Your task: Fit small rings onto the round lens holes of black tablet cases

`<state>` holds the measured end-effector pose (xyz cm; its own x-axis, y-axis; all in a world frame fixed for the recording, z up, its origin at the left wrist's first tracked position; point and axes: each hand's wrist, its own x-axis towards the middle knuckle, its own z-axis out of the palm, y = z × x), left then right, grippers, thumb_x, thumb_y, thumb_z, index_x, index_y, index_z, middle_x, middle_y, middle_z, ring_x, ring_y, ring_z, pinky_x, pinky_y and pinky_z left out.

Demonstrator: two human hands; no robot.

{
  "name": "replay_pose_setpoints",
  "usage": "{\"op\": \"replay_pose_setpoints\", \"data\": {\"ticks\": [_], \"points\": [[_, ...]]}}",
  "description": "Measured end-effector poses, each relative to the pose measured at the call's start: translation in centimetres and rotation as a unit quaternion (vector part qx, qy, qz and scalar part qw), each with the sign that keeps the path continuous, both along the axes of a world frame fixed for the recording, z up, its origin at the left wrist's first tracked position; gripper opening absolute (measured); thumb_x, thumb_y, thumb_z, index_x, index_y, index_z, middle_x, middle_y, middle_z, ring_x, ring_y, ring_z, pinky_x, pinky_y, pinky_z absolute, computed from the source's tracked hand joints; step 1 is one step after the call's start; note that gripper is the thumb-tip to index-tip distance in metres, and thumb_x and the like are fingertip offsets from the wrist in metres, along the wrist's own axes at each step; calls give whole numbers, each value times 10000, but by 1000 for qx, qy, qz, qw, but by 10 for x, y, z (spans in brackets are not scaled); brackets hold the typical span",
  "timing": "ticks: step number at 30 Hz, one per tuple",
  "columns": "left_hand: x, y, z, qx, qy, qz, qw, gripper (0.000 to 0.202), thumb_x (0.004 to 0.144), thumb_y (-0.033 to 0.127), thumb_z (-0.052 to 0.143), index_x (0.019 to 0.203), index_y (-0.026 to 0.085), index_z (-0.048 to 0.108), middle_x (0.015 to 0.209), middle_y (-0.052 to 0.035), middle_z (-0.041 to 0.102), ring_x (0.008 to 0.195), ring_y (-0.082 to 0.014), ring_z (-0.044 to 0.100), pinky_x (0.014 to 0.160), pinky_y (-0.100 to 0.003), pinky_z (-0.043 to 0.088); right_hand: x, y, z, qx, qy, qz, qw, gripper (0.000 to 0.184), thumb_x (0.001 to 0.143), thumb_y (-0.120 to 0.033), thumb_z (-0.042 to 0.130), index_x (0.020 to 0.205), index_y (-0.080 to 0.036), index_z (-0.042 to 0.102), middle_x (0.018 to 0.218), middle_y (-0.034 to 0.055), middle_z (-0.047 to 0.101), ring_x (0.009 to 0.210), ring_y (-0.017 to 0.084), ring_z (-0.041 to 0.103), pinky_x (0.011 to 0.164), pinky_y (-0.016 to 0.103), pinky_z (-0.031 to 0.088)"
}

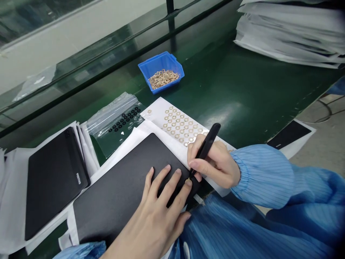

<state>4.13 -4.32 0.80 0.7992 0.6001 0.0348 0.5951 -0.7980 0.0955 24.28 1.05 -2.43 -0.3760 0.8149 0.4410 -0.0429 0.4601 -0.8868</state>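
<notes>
My right hand grips black tweezers like a pen, with their tip resting near the edge of a black laptop-like panel. My left hand lies on that panel, fingers spread, the fingertips close to the tweezer tip. Whether the tip holds anything is too small to tell. Under my right hand lies a white backing sheet carrying rows of small gold-coloured rings, and the hand hides part of it.
A blue plastic bin of loose rings stands on the green workbench. Nearby are a zip bag of black pads, another black panel at left, a further one at right, and stacked white sheets at the back.
</notes>
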Motion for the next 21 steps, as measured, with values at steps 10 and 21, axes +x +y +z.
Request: {"op": "replay_pose_setpoints", "data": {"ticks": [10, 21], "points": [[5, -3, -4, 37, -35, 20, 998, 367, 932, 239, 434, 1287, 145, 442, 1326, -84, 478, 1259, -284, 358, 1019, -542, 299, 0, 2, -3, 83, 11, -25, 996, 66, 822, -148, 532, 790, -153, 474, 626, -11, 493, 519, 82, 493, 485, 224, 393], [2, 1, 1, -32, -6, 3, 999, 450, 917, 229, 452, 1354, 183, 357, 1358, -75, 419, 1289, -289, 268, 1047, -581, 220, 1, 1, -3, 109, -8, -32, 994, 63, 811, -126, 528, 794, -154, 474, 649, -5, 482, 563, 90, 478, 523, 238, 376]]}}
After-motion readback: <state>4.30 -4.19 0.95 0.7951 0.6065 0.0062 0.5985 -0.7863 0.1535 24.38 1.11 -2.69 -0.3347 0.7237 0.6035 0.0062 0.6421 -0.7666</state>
